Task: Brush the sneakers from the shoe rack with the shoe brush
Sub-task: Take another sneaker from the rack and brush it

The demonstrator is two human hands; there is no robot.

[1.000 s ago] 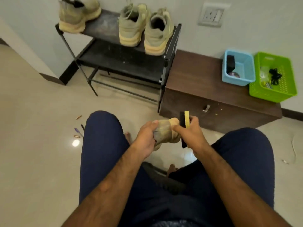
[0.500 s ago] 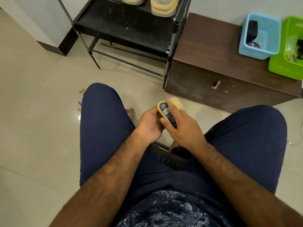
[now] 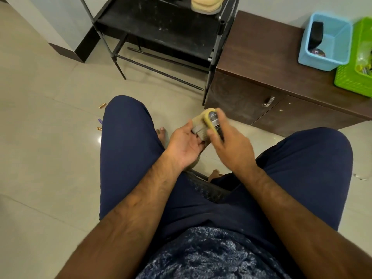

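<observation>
I sit with a beige sneaker (image 3: 198, 122) held between my knees. My left hand (image 3: 184, 147) lies palm up under it, the fingers curled onto its side. My right hand (image 3: 231, 148) grips the shoe brush (image 3: 212, 120), yellow-edged with a dark back, which lies against the sneaker's top. Most of the sneaker is hidden by the brush and both hands. The black shoe rack (image 3: 161, 27) stands ahead. The soles of another sneaker (image 3: 205, 6) show on its top shelf at the frame's upper edge.
A low brown cabinet (image 3: 261, 57) stands right of the rack, with a blue basket (image 3: 340, 37) and a green basket (image 3: 350, 81) on top. Small brass and purple bits (image 3: 102, 105) lie on the tiled floor by my left knee.
My head has tilted down, so the rack's upper shoes have left the view. The brush turned from edge-up to flat on the sneaker. My left hand rolled palm up beneath it.
</observation>
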